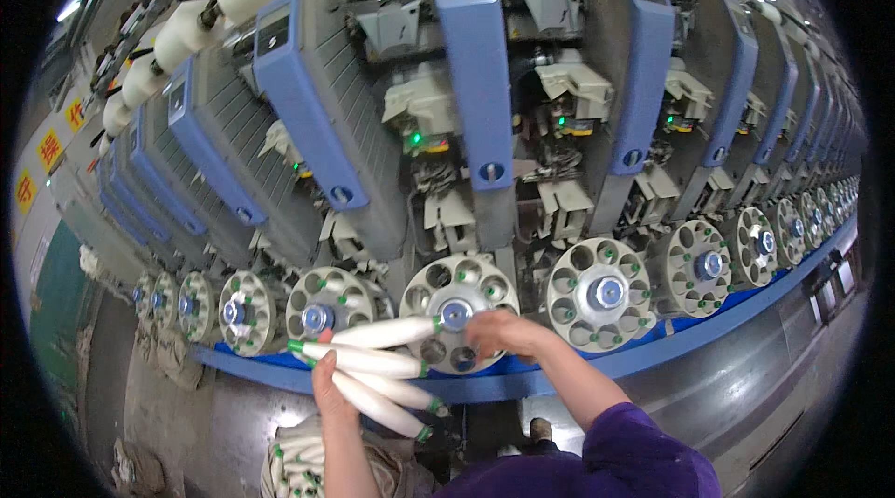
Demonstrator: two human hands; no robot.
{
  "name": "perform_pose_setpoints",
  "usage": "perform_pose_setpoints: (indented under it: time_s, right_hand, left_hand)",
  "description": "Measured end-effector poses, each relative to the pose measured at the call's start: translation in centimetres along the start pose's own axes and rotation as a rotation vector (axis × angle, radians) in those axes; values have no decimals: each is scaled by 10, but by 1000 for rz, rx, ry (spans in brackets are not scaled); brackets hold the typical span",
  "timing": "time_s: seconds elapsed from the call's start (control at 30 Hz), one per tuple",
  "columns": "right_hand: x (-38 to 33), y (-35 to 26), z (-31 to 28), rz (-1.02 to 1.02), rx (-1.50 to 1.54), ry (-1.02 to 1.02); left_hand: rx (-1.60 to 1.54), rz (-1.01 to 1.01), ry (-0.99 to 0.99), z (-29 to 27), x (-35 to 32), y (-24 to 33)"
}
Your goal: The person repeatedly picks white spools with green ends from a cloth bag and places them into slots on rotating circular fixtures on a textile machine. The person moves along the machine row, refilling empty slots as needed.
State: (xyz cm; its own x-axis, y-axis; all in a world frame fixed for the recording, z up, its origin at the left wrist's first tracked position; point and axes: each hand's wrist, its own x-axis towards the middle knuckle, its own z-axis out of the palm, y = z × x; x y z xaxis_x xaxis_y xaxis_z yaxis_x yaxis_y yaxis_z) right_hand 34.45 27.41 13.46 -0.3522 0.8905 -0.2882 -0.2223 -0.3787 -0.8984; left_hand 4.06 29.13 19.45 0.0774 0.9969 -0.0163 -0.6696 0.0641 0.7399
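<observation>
My left hand (328, 384) is closed around the near ends of several white yarn bobbins (378, 363) with green tips, fanned out to the right. The topmost bobbin reaches in front of a round cream magazine (506, 288) with a ring of holes and a blue hub. In front of this magazine's right side is my right hand (503, 334). Its fingers are slightly blurred, bent and apart, with no bobbin visible in them. A small gap separates them from the topmost bobbin's green tip. Some of the magazine's lower holes are partly covered by my right hand.
More round magazines (598, 248) line the machine on both sides, several holding green-tipped bobbins. A blue rail (615, 373) runs below them. Blue-and-grey winding units (473, 60) rise behind. Beside my left forearm, a cloth-lined container (272, 461) holds more bobbins. Cloth sacks (170, 360) lie at left.
</observation>
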Motion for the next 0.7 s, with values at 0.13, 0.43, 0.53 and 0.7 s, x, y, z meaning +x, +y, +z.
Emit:
perform_pose_setpoints:
  time_s: [0.13, 0.43, 0.53, 0.7]
  right_hand:
    - [-11, -5, -27, -133, -272, 380]
    - [-43, -50, 9, -433, 333, -298]
    - [-36, -70, 25, -524, 232, -289]
    - [15, -28, 80, -521, -447, -157]
  left_hand:
    - [282, 115, 95, -8, 36, -26]
    - [896, 298, -62, 17, 62, -86]
    - [371, -18, 12, 34, 43, -58]
    - [71, 2, -15, 51, 26, -12]
